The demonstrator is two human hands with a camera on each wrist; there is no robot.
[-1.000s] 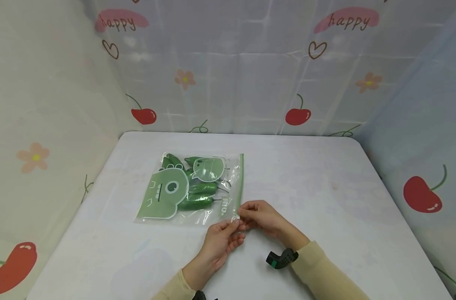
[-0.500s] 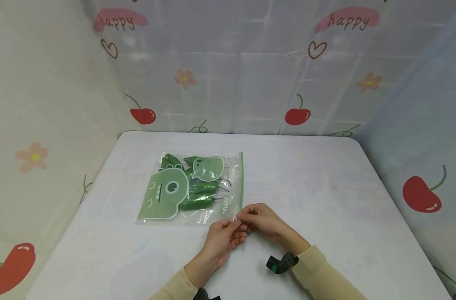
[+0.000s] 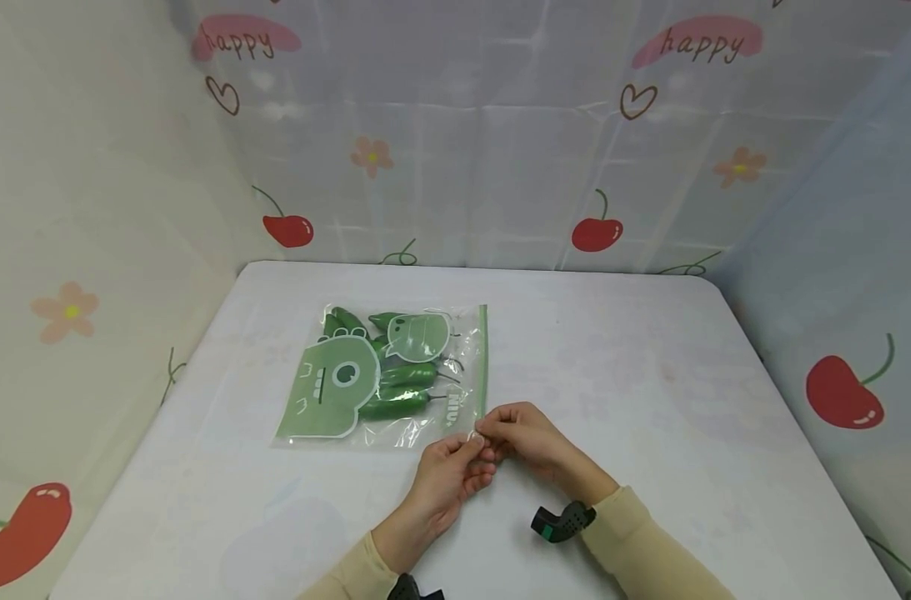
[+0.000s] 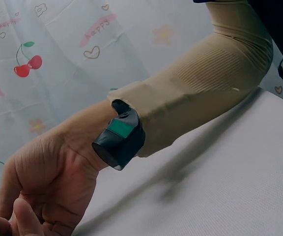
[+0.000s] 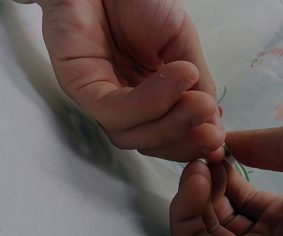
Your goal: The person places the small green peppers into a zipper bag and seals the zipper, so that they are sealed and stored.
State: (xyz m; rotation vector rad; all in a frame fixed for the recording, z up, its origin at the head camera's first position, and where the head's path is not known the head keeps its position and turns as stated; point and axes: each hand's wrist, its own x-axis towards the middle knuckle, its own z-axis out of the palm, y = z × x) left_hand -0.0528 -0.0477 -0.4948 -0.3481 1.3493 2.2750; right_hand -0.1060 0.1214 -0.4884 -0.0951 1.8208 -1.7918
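A clear zip bag (image 3: 413, 433) with a green cartoon creature print lies flat on the white table, left of the middle in the head view. Several green peppers (image 3: 395, 406) show through it, their stems toward the green zip strip (image 3: 483, 350) on the right edge. At the strip's near end, my right hand (image 3: 528, 437) pinches the bag's corner between thumb and finger. My left hand (image 3: 442, 482) pinches the same corner just beside it, other fingers curled. In the right wrist view the fingertips of the left hand (image 5: 146, 103) and the right hand meet, mostly hiding the corner.
The white table (image 3: 628, 358) stretches around the bag, with its far edge against a printed curtain (image 3: 470, 150). Curtains also hang at the left and right. A black device (image 3: 563, 522) is strapped to the right wrist; another sits at the left wrist.
The lettering near the bag's corner looks flatter and clearer than a second ago. Both hands have barely shifted and keep their pinch at the same corner.
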